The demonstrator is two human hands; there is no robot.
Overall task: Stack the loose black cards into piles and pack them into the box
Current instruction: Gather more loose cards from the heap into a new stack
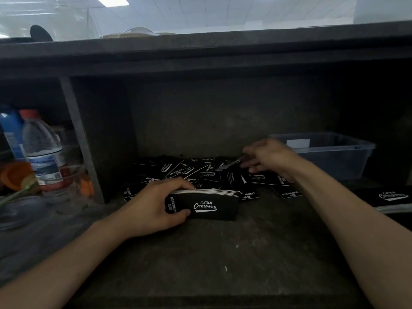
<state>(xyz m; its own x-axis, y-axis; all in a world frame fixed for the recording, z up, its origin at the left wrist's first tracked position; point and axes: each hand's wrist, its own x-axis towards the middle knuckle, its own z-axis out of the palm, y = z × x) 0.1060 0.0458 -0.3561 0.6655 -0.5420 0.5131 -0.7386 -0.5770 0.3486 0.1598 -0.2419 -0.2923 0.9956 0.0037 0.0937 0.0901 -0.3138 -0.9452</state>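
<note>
Black cards printed "Club Camping" lie loose in a heap (196, 172) at the back of a dark work surface. My left hand (156, 206) grips a thick stack of these cards (211, 205) by its left end, thumb below and fingers over the top edge. My right hand (267, 159) hovers over the right side of the heap and pinches a single card (231, 163) lifted off it. A clear plastic box (330, 152) stands at the back right, just behind my right hand, with a white card inside.
Another pile of black cards (392, 200) lies at the right edge. A metal post (80, 139) divides off the left bay, where a water bottle (42, 150), an orange cup (15, 175) and clear plastic sit. A dark shelf (200, 54) overhangs the space.
</note>
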